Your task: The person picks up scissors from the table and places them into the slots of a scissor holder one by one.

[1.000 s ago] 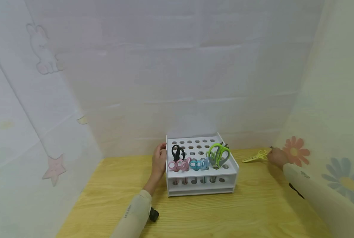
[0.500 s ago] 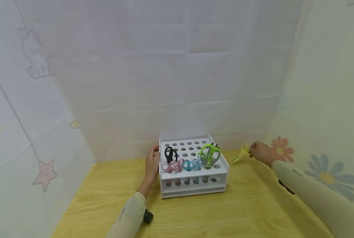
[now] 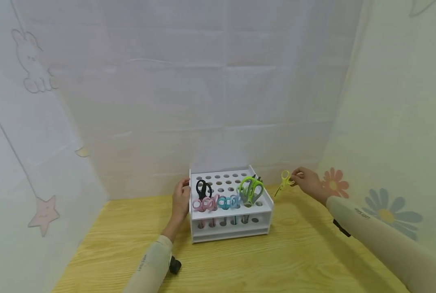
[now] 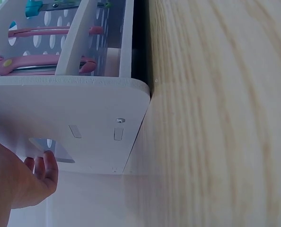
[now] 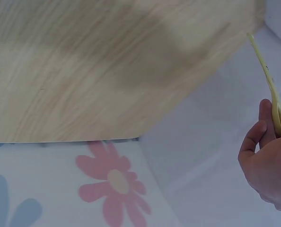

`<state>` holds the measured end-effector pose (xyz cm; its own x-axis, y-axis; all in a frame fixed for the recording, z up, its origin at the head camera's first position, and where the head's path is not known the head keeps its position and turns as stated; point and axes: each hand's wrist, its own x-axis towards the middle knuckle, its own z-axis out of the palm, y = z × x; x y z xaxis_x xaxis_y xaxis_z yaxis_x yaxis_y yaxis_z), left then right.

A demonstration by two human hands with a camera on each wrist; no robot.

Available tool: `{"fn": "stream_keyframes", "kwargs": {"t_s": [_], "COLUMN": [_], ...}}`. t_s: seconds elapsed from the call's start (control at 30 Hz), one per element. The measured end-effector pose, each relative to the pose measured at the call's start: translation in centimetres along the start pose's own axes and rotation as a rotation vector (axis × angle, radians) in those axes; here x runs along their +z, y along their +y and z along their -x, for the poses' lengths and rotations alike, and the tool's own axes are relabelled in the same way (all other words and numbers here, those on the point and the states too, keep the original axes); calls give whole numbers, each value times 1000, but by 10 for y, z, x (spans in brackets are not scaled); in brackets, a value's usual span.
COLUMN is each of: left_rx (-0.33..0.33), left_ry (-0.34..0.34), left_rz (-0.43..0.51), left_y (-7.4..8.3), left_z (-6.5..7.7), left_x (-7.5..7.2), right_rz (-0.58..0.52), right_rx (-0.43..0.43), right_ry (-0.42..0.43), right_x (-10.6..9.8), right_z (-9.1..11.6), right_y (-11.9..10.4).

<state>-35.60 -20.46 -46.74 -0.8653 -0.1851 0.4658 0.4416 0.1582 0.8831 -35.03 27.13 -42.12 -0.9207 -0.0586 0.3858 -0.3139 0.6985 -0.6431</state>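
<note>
A white rack (image 3: 230,235) with rows of round holes stands on the table. Several scissors sit in it, handles up: black (image 3: 203,189), pink (image 3: 210,202), teal (image 3: 225,202), light blue (image 3: 235,201) and green-and-grey (image 3: 251,190). My left hand (image 3: 181,199) holds the rack's left side; in the left wrist view its fingers (image 4: 49,165) curl by the cutout in the side panel, thumb out of sight. To the rack's right, my right hand (image 3: 307,182) pinches yellow scissors (image 3: 284,181) by a handle loop, blades slanting down. The right wrist view shows these scissors edge-on.
The wooden table (image 3: 218,264) meets a pale wall covering (image 3: 159,162) close behind the rack. A flower-printed side wall (image 3: 382,162) rises just beyond the right hand. Some rack holes hold nothing.
My right hand has lifted the yellow scissors off the table and brought them left toward the rack, tilting their blades downward. My left hand stays at the rack. The head view has shifted slightly.
</note>
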Motion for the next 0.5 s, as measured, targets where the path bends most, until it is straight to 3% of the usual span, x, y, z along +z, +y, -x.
{"fn": "stream_keyframes", "kwargs": {"t_s": [0.2, 0.5], "left_rx": [4, 10], "left_ry": [-4, -4], "left_rz": [-4, 5], "left_y": [-3, -3], "left_z": [1, -2], "left_x": [-5, -1], "right_rz": [-52, -80], "right_rx": [-31, -122], "right_ry": [1, 114], "right_x": [4, -3], "right_z": [-13, -29], "right_y": [-36, -89]}}
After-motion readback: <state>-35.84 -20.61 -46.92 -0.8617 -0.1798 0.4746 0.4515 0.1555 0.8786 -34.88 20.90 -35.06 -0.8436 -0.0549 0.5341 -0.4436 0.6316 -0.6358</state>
